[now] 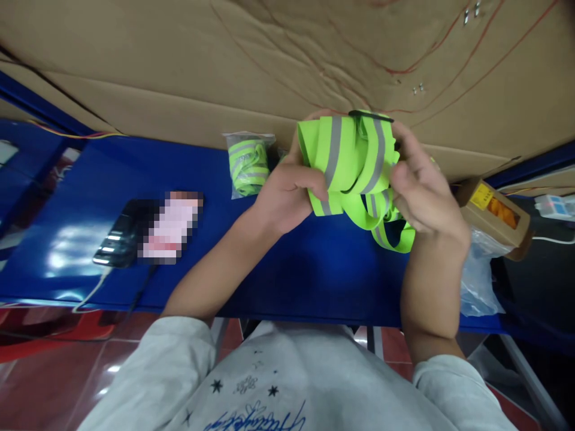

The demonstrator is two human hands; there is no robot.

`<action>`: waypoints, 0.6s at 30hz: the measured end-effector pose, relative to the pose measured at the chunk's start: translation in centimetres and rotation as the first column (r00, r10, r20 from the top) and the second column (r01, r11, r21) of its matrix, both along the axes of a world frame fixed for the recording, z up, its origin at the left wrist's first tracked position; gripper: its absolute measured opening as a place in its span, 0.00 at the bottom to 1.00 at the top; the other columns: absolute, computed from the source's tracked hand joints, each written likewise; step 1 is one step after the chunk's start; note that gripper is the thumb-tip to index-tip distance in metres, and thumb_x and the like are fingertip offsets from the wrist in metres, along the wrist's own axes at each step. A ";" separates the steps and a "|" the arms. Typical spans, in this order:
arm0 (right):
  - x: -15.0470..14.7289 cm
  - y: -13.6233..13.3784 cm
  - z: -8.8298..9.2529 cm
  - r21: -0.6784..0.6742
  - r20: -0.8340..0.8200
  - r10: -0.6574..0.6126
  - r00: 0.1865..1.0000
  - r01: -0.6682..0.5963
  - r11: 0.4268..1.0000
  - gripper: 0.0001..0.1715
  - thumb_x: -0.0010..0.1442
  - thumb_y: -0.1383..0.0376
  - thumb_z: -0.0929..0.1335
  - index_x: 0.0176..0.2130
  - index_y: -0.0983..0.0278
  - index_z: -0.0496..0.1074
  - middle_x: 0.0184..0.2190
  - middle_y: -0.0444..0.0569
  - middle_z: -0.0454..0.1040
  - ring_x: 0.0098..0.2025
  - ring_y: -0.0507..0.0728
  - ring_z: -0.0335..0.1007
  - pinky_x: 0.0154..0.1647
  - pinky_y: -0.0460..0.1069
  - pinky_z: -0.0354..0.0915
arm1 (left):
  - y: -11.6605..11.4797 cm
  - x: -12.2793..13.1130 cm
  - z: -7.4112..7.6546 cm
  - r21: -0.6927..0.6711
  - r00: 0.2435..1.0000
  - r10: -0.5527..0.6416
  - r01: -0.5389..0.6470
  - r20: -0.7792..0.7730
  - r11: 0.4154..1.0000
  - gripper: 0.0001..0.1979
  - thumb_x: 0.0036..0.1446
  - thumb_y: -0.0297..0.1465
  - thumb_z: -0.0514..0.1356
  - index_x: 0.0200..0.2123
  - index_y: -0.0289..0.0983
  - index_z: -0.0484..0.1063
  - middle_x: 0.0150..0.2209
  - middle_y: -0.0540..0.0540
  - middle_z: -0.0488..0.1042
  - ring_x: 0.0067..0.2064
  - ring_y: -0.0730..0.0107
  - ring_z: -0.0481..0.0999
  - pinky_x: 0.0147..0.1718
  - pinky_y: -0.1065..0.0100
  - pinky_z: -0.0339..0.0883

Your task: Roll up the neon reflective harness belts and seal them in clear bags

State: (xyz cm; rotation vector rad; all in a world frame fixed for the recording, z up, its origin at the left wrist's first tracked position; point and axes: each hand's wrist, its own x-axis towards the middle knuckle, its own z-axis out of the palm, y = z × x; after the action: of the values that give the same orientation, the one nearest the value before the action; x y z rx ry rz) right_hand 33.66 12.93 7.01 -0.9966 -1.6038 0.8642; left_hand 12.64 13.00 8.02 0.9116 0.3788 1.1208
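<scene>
Neon strap bundle (335,158), grey-striped, at 2 o'clock of view centre, above blue table (287,281); left hand (285,194) and right hand (426,191) both gripping it. Clear bag (249,167), 9 o'clock of bundle: similar strap inside. Cardboard box (487,218), 3–4 o'clock: orange contents (503,212) in window; yellow label (482,196), print illegible.

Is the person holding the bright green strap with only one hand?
No, the left hand and the right hand both hold the green strap, one at each side.
</scene>
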 end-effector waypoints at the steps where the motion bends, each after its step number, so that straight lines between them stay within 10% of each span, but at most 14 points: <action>1: -0.4 0.2 -0.6 -0.027 -0.026 0.007 1.000 -0.008 1.000 0.44 0.54 0.39 0.78 0.62 0.51 0.68 0.62 0.47 0.75 0.66 0.62 0.72 0.67 0.61 0.72 | 0.2 0.1 -0.5 0.020 0.999 0.036 -0.036 -0.002 0.999 0.38 0.36 0.19 0.61 0.54 0.49 0.68 0.52 0.57 0.77 0.61 0.59 0.77 0.45 0.66 0.75; 7: -2.9 1.0 -2.7 0.087 -0.107 -0.088 0.990 0.098 0.991 0.38 0.55 0.40 0.77 0.58 0.47 0.66 0.57 0.42 0.75 0.64 0.61 0.72 0.66 0.62 0.73 | 0.6 1.0 -1.8 0.007 0.989 0.137 -0.138 0.055 0.990 0.41 0.37 0.15 0.60 0.56 0.49 0.66 0.50 0.57 0.75 0.51 0.66 0.77 0.33 0.72 0.67; 18: -3.5 -0.4 -0.6 -0.045 -0.136 -0.035 0.990 0.029 0.999 0.39 0.61 0.41 0.72 0.67 0.40 0.62 0.67 0.42 0.69 0.72 0.65 0.63 0.75 0.65 0.62 | 0.3 0.6 -1.1 0.198 0.984 0.064 -0.030 -0.164 0.980 0.33 0.51 0.37 0.79 0.58 0.42 0.72 0.57 0.46 0.80 0.62 0.51 0.78 0.61 0.55 0.74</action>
State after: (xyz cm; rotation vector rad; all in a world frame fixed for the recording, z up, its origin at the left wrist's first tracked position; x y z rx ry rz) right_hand 30.18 12.51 6.38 -0.9699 -1.4554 0.9278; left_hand 13.28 13.29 6.92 1.1817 0.4370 1.1412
